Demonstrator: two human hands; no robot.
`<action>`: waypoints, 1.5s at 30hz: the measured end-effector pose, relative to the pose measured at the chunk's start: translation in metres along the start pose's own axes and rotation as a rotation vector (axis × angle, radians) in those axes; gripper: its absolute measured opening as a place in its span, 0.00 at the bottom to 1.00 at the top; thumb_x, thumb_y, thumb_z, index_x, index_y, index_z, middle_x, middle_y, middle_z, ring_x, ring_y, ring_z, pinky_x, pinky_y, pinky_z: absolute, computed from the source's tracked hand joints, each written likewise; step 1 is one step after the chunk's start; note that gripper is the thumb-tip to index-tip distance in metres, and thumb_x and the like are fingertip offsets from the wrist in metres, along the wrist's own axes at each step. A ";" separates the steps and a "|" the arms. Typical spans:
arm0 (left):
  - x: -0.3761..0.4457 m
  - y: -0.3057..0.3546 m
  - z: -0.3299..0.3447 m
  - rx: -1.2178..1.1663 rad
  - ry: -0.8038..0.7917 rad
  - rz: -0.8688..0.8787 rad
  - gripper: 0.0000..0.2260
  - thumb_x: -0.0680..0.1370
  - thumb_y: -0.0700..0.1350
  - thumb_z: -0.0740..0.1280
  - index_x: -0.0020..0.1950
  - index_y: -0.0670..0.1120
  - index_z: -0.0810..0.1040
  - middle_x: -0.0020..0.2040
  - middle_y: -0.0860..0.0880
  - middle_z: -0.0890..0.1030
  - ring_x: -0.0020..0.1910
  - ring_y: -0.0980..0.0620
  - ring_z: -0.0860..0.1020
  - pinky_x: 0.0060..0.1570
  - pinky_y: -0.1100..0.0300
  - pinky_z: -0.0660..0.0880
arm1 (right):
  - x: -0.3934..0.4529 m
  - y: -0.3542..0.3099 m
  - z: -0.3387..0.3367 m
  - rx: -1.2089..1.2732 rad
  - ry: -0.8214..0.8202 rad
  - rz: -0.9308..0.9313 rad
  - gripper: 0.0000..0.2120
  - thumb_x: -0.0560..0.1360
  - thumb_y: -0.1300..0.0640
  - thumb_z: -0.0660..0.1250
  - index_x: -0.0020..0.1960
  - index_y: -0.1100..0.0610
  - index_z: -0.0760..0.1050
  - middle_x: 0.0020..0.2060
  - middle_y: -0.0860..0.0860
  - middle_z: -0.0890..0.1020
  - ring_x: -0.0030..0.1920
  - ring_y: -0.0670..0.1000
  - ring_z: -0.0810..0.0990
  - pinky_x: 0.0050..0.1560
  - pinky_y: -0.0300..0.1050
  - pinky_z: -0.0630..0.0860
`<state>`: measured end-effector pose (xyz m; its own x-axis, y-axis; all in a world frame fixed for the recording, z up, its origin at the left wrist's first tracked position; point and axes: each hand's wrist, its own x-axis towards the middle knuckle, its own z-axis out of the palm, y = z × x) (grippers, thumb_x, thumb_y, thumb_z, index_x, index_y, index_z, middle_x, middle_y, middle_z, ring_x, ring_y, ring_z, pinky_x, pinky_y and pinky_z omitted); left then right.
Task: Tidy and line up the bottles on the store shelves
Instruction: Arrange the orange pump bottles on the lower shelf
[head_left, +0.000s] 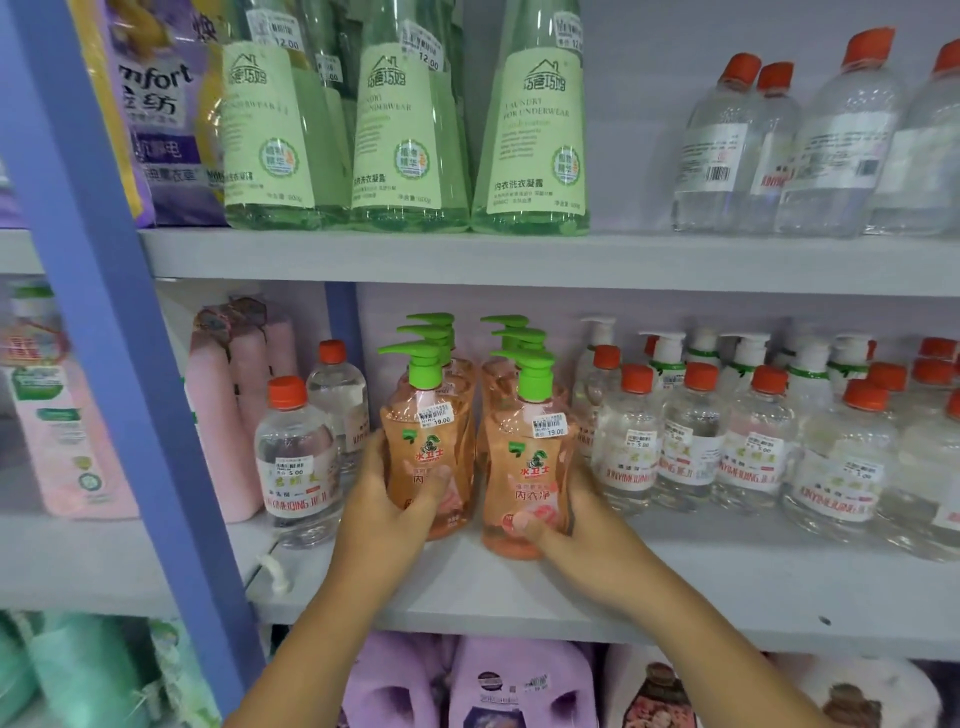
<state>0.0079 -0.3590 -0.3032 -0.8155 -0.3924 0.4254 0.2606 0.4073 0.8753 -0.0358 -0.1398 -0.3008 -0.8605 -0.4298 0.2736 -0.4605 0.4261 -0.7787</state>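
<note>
Each hand grips a front orange pump bottle: left hand (387, 499) one (426, 447), right hand (574, 512) the other (530, 467); clear red-capped bottles (691, 441) crowd right.

Single head cam, close to shelving.
Faces forward, tilted slightly down at the middle shelf (519, 587); shelves above and below partly in frame.
</note>
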 end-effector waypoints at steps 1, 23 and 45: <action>-0.001 -0.002 -0.002 0.000 -0.028 -0.028 0.21 0.74 0.57 0.74 0.59 0.75 0.70 0.54 0.72 0.81 0.54 0.72 0.79 0.59 0.61 0.75 | 0.004 0.001 0.002 0.007 0.003 0.012 0.38 0.73 0.43 0.72 0.76 0.37 0.55 0.72 0.41 0.71 0.70 0.38 0.72 0.72 0.46 0.71; 0.003 -0.008 -0.010 -0.213 -0.153 -0.161 0.18 0.81 0.48 0.67 0.70 0.61 0.74 0.58 0.64 0.84 0.56 0.64 0.82 0.54 0.69 0.77 | 0.021 0.013 -0.001 0.069 0.005 0.039 0.33 0.76 0.41 0.71 0.70 0.23 0.53 0.70 0.26 0.64 0.67 0.28 0.66 0.69 0.37 0.67; -0.002 0.004 -0.012 -0.141 -0.155 -0.134 0.21 0.78 0.42 0.73 0.65 0.62 0.74 0.55 0.66 0.84 0.53 0.67 0.82 0.53 0.69 0.77 | 0.017 0.004 0.010 0.032 0.164 -0.045 0.27 0.76 0.45 0.73 0.71 0.36 0.64 0.64 0.31 0.71 0.63 0.27 0.70 0.66 0.35 0.70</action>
<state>0.0169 -0.3664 -0.2978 -0.9145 -0.2994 0.2722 0.2051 0.2369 0.9496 -0.0503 -0.1534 -0.3048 -0.8643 -0.3114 0.3951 -0.4946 0.3824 -0.7805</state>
